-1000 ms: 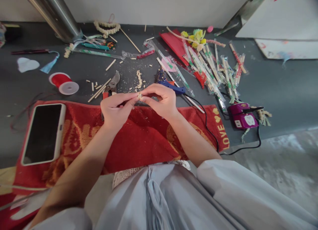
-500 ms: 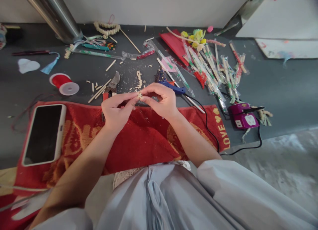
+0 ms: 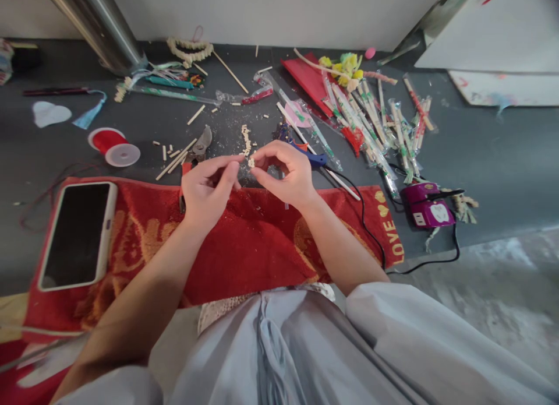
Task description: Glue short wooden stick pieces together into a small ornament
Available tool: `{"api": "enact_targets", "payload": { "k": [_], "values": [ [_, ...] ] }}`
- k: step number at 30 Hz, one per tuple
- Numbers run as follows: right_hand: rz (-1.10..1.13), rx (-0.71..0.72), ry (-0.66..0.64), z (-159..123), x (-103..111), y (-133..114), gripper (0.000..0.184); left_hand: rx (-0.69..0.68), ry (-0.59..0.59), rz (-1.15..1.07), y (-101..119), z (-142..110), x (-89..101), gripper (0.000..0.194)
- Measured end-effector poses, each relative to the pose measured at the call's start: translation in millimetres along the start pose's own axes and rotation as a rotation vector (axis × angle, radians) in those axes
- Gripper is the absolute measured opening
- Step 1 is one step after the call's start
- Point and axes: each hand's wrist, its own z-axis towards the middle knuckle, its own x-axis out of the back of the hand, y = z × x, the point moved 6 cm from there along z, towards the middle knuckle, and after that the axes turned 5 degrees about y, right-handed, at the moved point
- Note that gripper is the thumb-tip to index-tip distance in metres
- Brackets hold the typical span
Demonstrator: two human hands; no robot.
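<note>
Between thumb and forefinger, my right hand (image 3: 286, 171) pinches a small cluster of cut wooden stick pieces (image 3: 251, 162). My left hand (image 3: 207, 186) is just left of the cluster, its thumb and forefinger parted with nothing visible between them. Behind the hands, a short winding row of cut stick pieces (image 3: 246, 138) lies among loose bits and dust. Pruning shears (image 3: 202, 144) with red handles are partly hidden by my left hand. A blue glue gun (image 3: 315, 159) rests behind my right hand, which covers part of it.
A red towel (image 3: 257, 242) lies under my forearms, with a phone (image 3: 76, 236) at its left. A spool of red thread (image 3: 114, 147) stands further back. Wrapped chopsticks (image 3: 362, 119) are heaped at the right, near a purple power socket (image 3: 428, 204) with a black cord.
My hands have drawn apart. The left thumb and forefinger have come off the cluster and opened, while my right hand keeps it and has shifted slightly right.
</note>
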Motion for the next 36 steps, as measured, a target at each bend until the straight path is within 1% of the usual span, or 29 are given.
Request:
{"api": "enact_targets", "payload": {
  "k": [3,5,7,9,10,16,18,24,31,33,36],
  "values": [
    [-0.064,0.073,0.013,0.6,2.5,-1.4,0.010,0.062,0.057,-0.026,-3.6,3.4,3.8,0.035],
    [-0.128,0.146,0.013,0.3,3.0,-4.1,0.008,0.058,0.100,-0.027,-4.1,5.6,6.5,0.031],
    [-0.194,0.199,0.001,-0.3,2.4,-5.8,0.006,0.033,0.109,-0.026,-3.5,6.7,7.2,0.020],
    [-0.240,0.211,-0.015,-0.8,1.5,-5.3,0.007,0.000,0.083,-0.013,-2.0,6.5,5.4,0.009],
    [-0.253,0.208,-0.021,-1.0,1.1,-4.7,0.008,-0.024,0.062,0.000,-0.8,6.0,4.0,0.007],
    [-0.239,0.190,-0.036,-1.6,0.0,-3.0,0.008,-0.264,-0.025,0.160,10.3,1.3,-2.0,0.012],
    [-0.223,0.191,-0.026,-1.5,0.4,-3.3,0.007,-0.307,-0.051,0.221,12.6,-0.3,-3.1,0.013],
    [-0.199,0.198,-0.014,-0.8,0.5,-4.3,0.004,-0.346,-0.094,0.342,17.4,-3.4,-5.3,0.016],
    [-0.218,0.205,-0.034,-1.5,-2.2,-4.9,0.003,-0.492,-0.141,0.355,21.5,-3.7,-6.2,0.017],
    [-0.214,0.203,-0.034,-1.7,-2.5,-5.2,0.003,-0.492,-0.154,0.356,21.3,-3.7,-6.2,0.017],
    [-0.202,0.199,-0.031,-1.5,-2.3,-5.7,0.002,-0.423,-0.146,0.308,19.1,-2.5,-5.6,0.012]
  ]
}}
